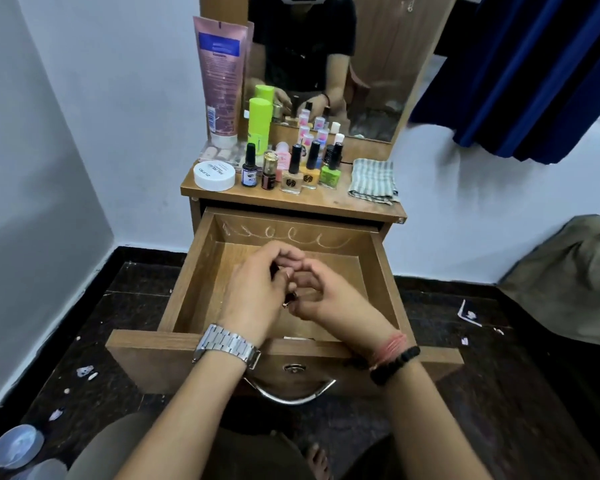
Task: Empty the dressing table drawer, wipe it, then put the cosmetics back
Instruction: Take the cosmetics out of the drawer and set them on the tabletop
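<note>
The wooden drawer [194,292] is pulled wide open below the dressing table top [326,199]. Both my hands meet over its middle. My left hand [253,296], with a metal watch on the wrist, curls round a small dark item with a metal tip [289,301], mostly hidden. My right hand [323,296] pinches the same item from the right. On the table top stand several nail polish bottles [293,173], a white jar [214,174], a green bottle [258,124], a tall pink tube [220,81] and a folded striped cloth [373,181].
A mirror [361,64] rises behind the cosmetics. White walls close in left and right, a blue curtain [534,74] hangs at the upper right. An olive cloth heap [568,278] lies on the dark floor, with scraps and a clear lid [14,445] at the lower left.
</note>
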Motion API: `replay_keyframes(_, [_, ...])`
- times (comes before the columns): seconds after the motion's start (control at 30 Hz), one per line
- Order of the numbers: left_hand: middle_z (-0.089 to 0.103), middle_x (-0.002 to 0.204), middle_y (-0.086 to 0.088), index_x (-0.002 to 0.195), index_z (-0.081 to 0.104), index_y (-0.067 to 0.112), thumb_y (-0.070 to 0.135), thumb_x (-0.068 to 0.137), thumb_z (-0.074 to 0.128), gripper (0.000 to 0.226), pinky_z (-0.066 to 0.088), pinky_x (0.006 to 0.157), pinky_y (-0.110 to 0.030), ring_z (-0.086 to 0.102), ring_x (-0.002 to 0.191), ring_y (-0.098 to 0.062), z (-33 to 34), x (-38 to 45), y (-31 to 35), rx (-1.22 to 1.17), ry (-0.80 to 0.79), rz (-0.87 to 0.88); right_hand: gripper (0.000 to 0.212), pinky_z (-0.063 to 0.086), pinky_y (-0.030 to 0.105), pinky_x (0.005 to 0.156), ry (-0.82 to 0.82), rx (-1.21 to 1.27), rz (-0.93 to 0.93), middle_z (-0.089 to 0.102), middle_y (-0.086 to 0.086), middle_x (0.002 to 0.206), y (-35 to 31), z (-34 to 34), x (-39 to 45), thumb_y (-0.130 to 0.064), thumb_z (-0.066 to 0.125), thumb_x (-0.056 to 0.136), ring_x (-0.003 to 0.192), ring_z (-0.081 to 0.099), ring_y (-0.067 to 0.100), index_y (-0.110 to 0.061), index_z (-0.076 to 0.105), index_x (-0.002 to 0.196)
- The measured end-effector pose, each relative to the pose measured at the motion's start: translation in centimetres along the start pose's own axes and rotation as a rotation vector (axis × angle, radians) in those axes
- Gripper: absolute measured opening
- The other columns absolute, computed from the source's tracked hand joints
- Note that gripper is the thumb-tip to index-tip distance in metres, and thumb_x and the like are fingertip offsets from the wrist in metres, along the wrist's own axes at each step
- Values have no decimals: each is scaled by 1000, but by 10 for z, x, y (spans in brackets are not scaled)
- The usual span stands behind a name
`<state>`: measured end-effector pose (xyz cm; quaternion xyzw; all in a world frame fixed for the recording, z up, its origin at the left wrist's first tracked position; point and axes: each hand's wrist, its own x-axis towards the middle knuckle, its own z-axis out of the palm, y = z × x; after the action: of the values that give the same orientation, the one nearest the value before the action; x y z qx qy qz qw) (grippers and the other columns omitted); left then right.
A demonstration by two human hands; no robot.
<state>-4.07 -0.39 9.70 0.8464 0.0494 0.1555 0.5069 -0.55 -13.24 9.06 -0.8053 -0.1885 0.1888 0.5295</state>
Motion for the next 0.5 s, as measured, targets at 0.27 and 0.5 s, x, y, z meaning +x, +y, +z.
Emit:
replay_keyframes(0.27, [68,100,14,104,66,22,1,87,60,28,51,90,-27,60,96,4,4,-2,1,-85,-55,108,39,47,11,73,156,123,-42,61,-8,84,5,-9,-6,4,68,82,68,59,-11,-14,57,115])
replay_keyframes(0.5, [69,104,7,110,65,22,5,85,66,31,51,95,-40,64,101,-8,2,-1,0,-53,35,161,31,51,34,92,298,138,-60,69,-5,102,8,-9,-4,-13,71,84,99,64,9,-26,58,109])
